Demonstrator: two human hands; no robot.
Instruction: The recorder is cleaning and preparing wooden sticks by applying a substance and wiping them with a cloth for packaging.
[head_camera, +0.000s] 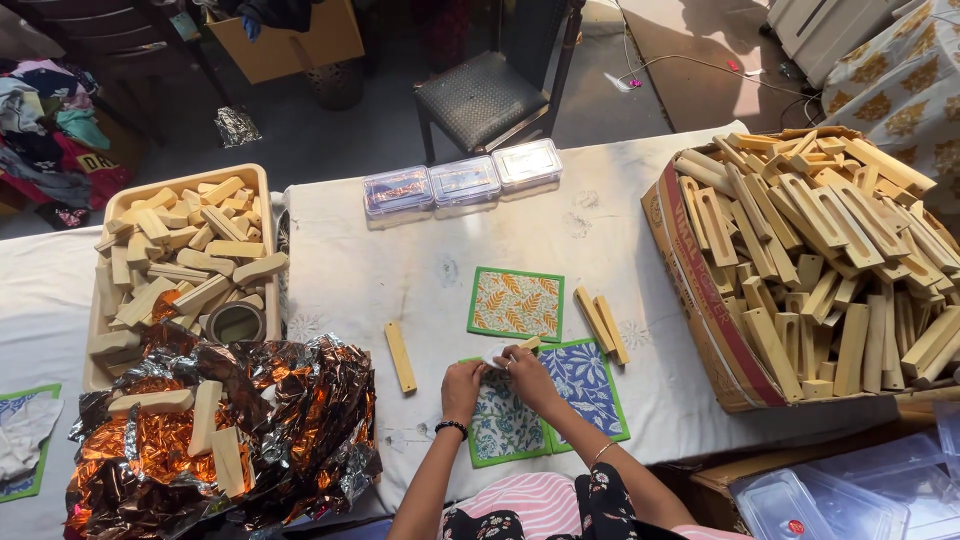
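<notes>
A: Where do we have our hands?

B: Both are low at the centre of the white tablecloth (420, 270). Our left hand (462, 388) is curled, fingertips pressed on a small white piece (495, 354). Our right hand (528, 376) touches it, pinching a short wooden piece (529, 344) at its 12 o'clock.

A: And under them?

B: A green-edged printed tile with blue flowers (505, 425), a darker blue tile (588, 388) touching it at 3 o'clock. The orange leaf tile (516, 303) lies apart at 12 o'clock.

A: Loose wood?

B: One stick (400, 356) at 9 o'clock of our hands, a pair of sticks (602, 324) at 2 o'clock.

A: Further out?

B: A cardboard box (700, 300) heaped with slotted wooden parts at 3 o'clock, a tray of wooden blocks (190, 255) at 10 o'clock, crumpled foil (300, 420) with three blocks at 9 o'clock, three clear plastic boxes (463, 181) at 12 o'clock.
</notes>
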